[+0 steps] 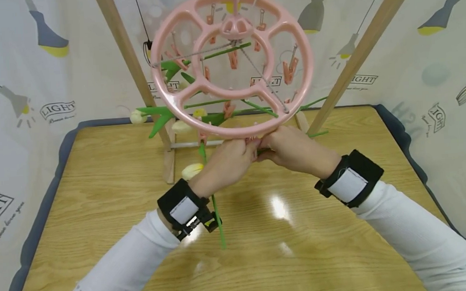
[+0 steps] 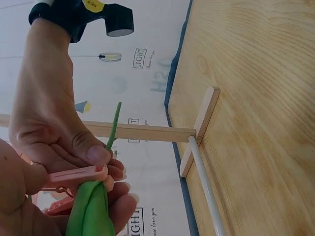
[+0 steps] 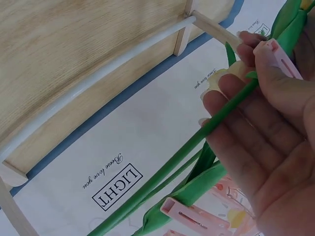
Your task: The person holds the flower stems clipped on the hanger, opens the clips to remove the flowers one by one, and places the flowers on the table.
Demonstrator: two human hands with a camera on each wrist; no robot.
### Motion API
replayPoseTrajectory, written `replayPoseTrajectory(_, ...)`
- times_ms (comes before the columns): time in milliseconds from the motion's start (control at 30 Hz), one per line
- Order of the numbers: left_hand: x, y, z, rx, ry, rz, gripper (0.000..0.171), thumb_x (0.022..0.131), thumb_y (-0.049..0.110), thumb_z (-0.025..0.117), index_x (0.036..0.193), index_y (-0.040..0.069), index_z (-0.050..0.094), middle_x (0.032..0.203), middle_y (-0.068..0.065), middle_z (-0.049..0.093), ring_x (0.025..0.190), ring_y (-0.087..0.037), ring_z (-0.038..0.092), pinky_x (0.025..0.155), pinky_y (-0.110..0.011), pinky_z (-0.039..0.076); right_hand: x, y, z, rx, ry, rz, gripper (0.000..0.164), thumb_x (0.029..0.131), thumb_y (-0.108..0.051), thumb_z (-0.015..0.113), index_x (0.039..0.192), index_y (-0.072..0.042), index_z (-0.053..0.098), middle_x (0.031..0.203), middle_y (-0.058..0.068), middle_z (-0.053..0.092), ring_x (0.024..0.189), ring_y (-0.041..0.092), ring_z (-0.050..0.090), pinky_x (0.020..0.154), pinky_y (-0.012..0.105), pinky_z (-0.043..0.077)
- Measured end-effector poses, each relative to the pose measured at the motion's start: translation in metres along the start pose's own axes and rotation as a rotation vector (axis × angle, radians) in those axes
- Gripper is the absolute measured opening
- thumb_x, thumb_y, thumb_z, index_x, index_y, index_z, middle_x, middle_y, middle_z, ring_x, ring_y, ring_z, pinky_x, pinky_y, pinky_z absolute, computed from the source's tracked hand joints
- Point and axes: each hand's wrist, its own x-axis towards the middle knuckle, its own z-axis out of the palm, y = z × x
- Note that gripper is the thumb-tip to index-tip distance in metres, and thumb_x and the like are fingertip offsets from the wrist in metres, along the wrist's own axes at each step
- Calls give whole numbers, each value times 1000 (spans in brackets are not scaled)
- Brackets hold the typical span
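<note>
A round pink clip hanger point(image 1: 236, 131) hangs before me in the head view, with several pink clothespins around it. My left hand point(image 1: 226, 163) pinches a pink clothespin point(image 2: 74, 177) just below the hanger's near rim. That clothespin sits against a green leaf point(image 2: 91, 211) of an artificial tulip. My right hand point(image 1: 297, 150) holds the tulip's green stem point(image 3: 172, 160) across its fingers, its thumb at the clothespin's tip. The held tulip's bloom is mostly hidden. Beside my left wrist, another tulip with a pale yellow bloom point(image 1: 192, 171) hangs head-up from a clothespin, stem downward.
Wooden posts point(image 1: 125, 49) of a stand rise on both sides of the hanger. A pale bar point(image 2: 204, 182) joins their feet above the wooden table point(image 1: 112, 206). More tulips, one with a white bloom point(image 1: 137, 116), lie sideways in clothespins at the hanger's far side. Printed cloth hangs behind.
</note>
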Motion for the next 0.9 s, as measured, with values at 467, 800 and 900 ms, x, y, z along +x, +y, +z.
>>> replayPoseTrajectory(467, 1, -6, 0, 60, 12, -13, 36, 110, 33, 24, 106, 13, 53, 75, -3, 46, 55, -14, 42, 53, -27, 39, 5, 2, 8, -21, -10, 66, 3, 88, -12, 73, 90, -11, 75, 95, 5, 74, 87, 21, 71, 76, 38, 59)
replayPoseTrajectory(800, 4, -8, 2, 116, 49, 5, 31, 109, 26, 29, 123, 11, 53, 85, -4, 52, 66, -16, 50, 57, -28, 45, 6, 4, 16, -52, 28, 95, 7, 89, -10, 72, 95, -8, 71, 95, 8, 72, 83, 24, 69, 73, 41, 57)
replayPoseTrajectory(900, 5, -8, 4, 121, 64, -10, 27, 109, 24, 31, 116, 9, 52, 89, -4, 53, 69, -17, 52, 58, -28, 47, 5, 5, 21, -48, 45, 78, 6, 89, -8, 71, 95, -5, 71, 94, 10, 72, 84, 24, 69, 75, 41, 57)
